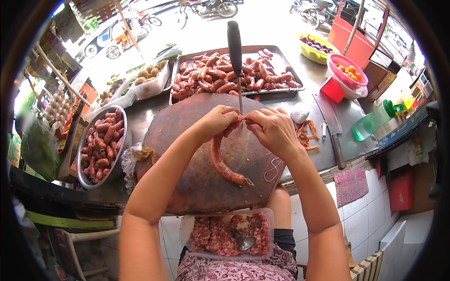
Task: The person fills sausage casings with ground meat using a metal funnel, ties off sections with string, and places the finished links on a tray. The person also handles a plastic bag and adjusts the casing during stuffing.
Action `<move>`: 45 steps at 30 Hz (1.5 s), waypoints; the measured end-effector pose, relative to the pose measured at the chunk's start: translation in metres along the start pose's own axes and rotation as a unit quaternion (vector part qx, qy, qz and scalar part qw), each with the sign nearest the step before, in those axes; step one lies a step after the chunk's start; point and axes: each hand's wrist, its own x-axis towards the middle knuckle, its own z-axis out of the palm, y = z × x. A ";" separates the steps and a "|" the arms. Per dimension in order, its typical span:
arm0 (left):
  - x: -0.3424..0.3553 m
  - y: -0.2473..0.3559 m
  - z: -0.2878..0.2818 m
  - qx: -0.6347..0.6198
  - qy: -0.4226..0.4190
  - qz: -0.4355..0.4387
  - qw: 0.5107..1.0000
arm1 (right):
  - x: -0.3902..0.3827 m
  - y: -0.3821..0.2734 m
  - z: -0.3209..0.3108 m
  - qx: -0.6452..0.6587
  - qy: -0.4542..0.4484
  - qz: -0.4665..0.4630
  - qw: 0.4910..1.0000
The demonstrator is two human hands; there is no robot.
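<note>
Both hands work over a thick round wooden chopping board (173, 122). With bent fingers, my left hand (218, 122) grips the upper end of a curved reddish sausage (219, 161), whose tied lower end lies on the board. My right hand (272, 127) meets it, pinching the thin casing end between the fingertips. An upright dark-handled knife (234, 44) stands just behind the fingers, its lower blade partly hidden by them. White string (273, 169) trails on the board below my right hand. A plastic box (270, 229) of ground meat rests on my lap, a spoon (245, 242) in it.
Beyond the board, a metal tray (283, 58) holds several sausages; a metal basin (127, 145) at left holds more. On the right lie a string ball (299, 115), empty casings (307, 133), a cleaver (328, 117), a green bottle (372, 122) and a pink basket (335, 61).
</note>
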 end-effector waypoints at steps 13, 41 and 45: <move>0.031 -0.031 -0.021 0.039 0.040 -0.009 0.998 | 0.000 0.026 0.018 -0.006 -0.069 0.035 0.997; -0.043 -0.006 0.021 0.341 0.229 0.068 0.909 | 0.007 0.002 0.018 0.218 0.057 0.249 0.942; -0.018 -0.017 -0.003 0.355 0.253 0.023 0.900 | 0.012 0.018 0.045 0.094 0.027 0.271 0.958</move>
